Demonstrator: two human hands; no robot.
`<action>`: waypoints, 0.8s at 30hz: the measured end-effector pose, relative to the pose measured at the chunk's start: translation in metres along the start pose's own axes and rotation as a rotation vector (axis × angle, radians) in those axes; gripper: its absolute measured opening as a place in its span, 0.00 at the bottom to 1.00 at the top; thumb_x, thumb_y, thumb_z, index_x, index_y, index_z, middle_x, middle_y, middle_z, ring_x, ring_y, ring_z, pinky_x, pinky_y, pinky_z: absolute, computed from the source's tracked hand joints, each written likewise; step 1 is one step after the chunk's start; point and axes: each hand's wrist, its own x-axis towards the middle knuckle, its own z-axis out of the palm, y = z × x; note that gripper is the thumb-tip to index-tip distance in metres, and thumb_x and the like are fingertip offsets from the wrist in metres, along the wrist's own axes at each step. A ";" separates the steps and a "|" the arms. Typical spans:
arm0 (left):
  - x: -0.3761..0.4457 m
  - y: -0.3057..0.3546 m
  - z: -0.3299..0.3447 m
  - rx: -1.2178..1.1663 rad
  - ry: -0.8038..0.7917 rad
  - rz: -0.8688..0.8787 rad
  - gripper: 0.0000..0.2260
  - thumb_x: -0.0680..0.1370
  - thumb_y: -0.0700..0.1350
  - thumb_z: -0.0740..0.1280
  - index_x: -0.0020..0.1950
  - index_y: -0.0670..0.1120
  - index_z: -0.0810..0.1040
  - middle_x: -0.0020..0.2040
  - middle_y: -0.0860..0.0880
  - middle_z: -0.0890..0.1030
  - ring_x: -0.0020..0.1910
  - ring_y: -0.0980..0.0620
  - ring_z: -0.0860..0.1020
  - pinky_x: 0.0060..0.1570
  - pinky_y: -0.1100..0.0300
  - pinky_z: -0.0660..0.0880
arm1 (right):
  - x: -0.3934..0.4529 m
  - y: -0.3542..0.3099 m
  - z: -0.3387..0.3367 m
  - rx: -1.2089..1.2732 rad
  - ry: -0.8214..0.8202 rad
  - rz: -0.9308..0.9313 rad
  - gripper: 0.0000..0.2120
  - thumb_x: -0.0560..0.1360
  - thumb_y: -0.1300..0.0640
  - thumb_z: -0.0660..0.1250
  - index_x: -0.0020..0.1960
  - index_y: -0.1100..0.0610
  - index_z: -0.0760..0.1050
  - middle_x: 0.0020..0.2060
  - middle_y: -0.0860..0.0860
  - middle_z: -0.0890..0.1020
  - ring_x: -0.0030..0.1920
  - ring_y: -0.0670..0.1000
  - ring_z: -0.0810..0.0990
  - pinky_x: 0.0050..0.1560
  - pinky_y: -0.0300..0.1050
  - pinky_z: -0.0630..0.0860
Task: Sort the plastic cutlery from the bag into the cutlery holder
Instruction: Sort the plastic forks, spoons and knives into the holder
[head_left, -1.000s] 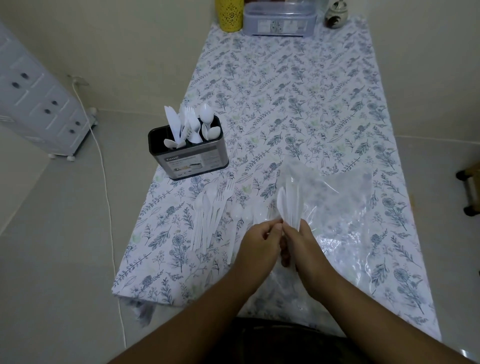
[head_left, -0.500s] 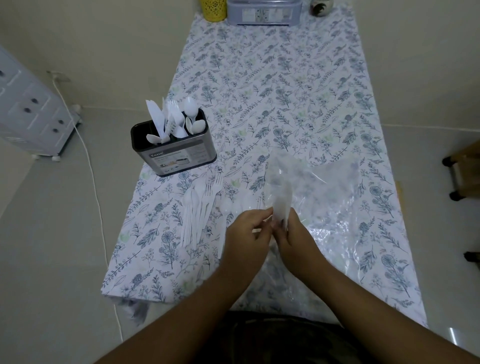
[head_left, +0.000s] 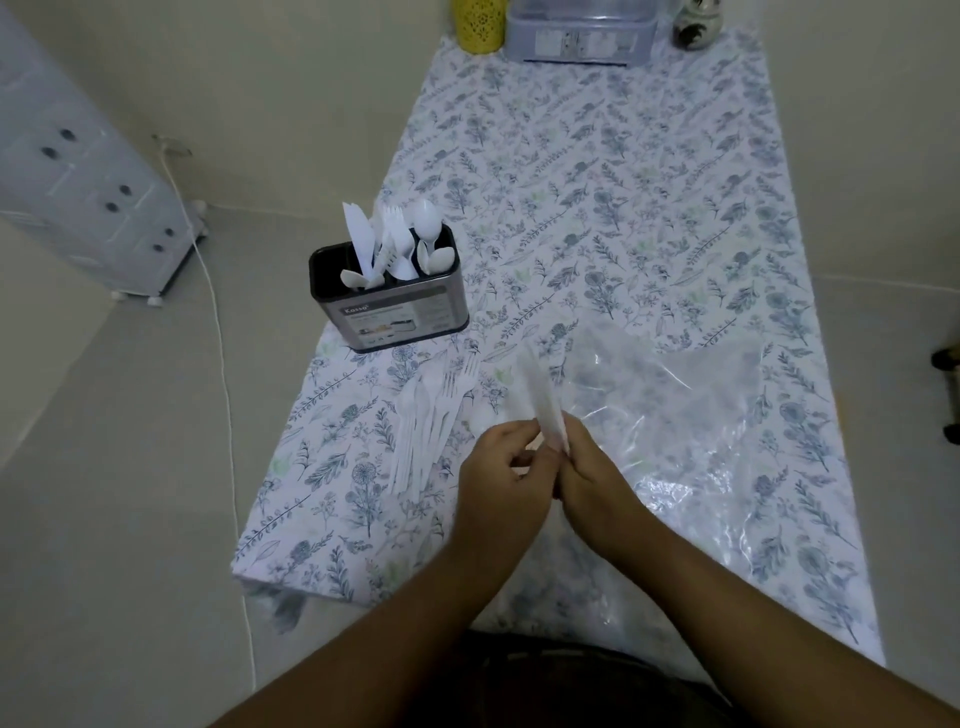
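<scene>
Bundle of white plastic cutlery (head_left: 545, 402) stands nearly upright, long axis tilted up and slightly left, handles down. Right hand (head_left: 592, 475) grip is clamped round its lower end; left hand (head_left: 501, 480) pinches at the same base. Clear bag (head_left: 691, 415) lies flat on the counter (head_left: 623, 182). Cutlery holder (head_left: 387, 301) stands left, well apart.

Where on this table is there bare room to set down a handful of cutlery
Bare cloth runs from the cutlery holder and clear bag back to the grey box. It is crowded by the loose cutlery pile and both hands.
</scene>
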 end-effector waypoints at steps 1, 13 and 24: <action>0.000 0.002 -0.002 -0.025 -0.003 -0.008 0.06 0.80 0.46 0.67 0.49 0.47 0.84 0.45 0.53 0.82 0.44 0.60 0.79 0.42 0.71 0.74 | 0.001 -0.005 0.002 0.019 -0.020 -0.004 0.15 0.86 0.60 0.54 0.63 0.42 0.71 0.51 0.42 0.83 0.53 0.41 0.83 0.53 0.36 0.79; -0.002 -0.016 -0.013 0.131 -0.013 -0.035 0.14 0.82 0.43 0.63 0.36 0.47 0.74 0.36 0.53 0.75 0.39 0.59 0.74 0.39 0.72 0.67 | -0.002 -0.009 0.020 0.186 -0.029 0.173 0.20 0.85 0.48 0.52 0.55 0.62 0.76 0.39 0.60 0.75 0.42 0.55 0.73 0.44 0.47 0.74; 0.017 -0.014 -0.053 -0.003 0.042 -0.019 0.08 0.81 0.44 0.67 0.52 0.45 0.86 0.42 0.52 0.86 0.41 0.58 0.83 0.45 0.64 0.79 | 0.027 -0.034 0.034 -0.036 0.040 0.158 0.15 0.85 0.51 0.56 0.51 0.47 0.81 0.53 0.51 0.83 0.53 0.48 0.82 0.58 0.49 0.78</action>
